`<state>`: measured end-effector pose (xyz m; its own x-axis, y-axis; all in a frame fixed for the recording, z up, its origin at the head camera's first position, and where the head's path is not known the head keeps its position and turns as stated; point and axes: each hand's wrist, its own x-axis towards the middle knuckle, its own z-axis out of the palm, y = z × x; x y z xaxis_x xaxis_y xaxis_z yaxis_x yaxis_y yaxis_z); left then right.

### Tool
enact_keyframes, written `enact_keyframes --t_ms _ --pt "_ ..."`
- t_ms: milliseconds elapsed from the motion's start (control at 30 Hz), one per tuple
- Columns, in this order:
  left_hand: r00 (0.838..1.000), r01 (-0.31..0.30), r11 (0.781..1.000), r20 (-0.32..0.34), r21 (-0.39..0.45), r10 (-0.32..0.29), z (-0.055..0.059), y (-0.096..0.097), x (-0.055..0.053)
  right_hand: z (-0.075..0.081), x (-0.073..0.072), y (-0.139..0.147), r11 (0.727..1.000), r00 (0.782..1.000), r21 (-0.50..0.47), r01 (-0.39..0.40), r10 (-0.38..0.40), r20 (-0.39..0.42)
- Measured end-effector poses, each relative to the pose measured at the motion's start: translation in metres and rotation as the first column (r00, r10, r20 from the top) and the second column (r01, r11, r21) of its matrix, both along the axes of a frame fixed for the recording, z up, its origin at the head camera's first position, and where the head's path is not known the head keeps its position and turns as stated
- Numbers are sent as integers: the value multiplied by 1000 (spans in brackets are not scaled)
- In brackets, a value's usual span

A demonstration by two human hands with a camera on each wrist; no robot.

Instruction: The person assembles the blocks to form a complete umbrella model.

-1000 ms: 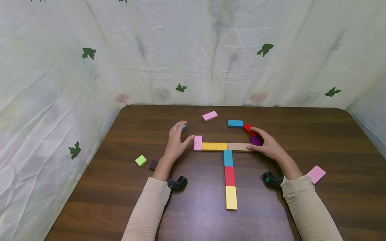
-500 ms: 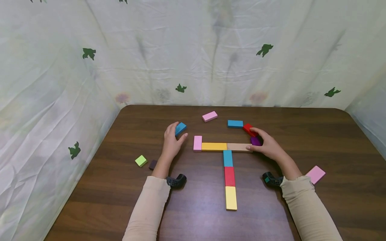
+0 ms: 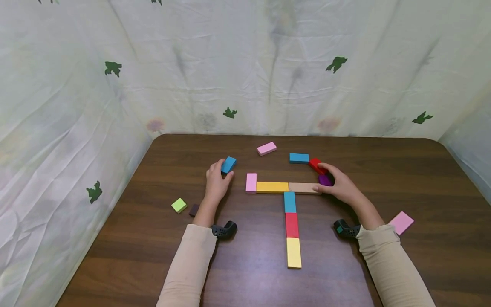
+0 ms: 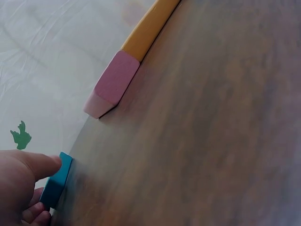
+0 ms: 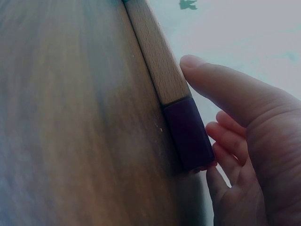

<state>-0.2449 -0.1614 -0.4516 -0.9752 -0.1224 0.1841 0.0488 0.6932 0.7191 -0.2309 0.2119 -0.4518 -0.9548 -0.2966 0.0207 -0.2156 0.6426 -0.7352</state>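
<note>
My left hand (image 3: 216, 184) is at a blue block (image 3: 229, 164) left of the laid-out row, thumb on its near side and fingers on its left. In the left wrist view the thumb and curled fingers pinch this blue block (image 4: 57, 183). My right hand (image 3: 343, 185) rests at the row's right end, thumb stretched to the plain wooden block (image 3: 303, 188) and fingertips beside the red block (image 3: 316, 165). In the right wrist view its relaxed fingers lie next to the purple block (image 5: 189, 134), whose far side is hidden.
A pink block (image 3: 251, 183) and a yellow-orange block (image 3: 272, 187) continue the row. Below it runs a column of blue (image 3: 290, 202), red (image 3: 292, 225) and pale yellow (image 3: 293, 253) blocks. Loose blocks include light green (image 3: 179, 205), dark brown (image 3: 194, 209) and pink (image 3: 401, 223).
My left hand has moved left, away from the pink block, and closed its fingers on the loose blue block, which has shifted slightly. My right hand has stayed in place.
</note>
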Motion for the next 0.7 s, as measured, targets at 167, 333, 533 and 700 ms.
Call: enact_keyframes --t_ms 167,333,533,700 --pt "999 -21 1000 31 -6 21 0 -1 -1 1 1 0 1000 1000 -10 -6 6 6" --pt "999 -17 999 46 -27 18 0 -1 -2 3 2 0 1000 1000 -17 -11 11 1" --pt "999 -8 999 52 -44 10 2 -2 -2 3 2 0 1000 1000 -14 -10 10 1" --pt "999 -3 999 43 -45 5 4 -1 0 4 2 -1 1000 1000 -11 -7 7 6"
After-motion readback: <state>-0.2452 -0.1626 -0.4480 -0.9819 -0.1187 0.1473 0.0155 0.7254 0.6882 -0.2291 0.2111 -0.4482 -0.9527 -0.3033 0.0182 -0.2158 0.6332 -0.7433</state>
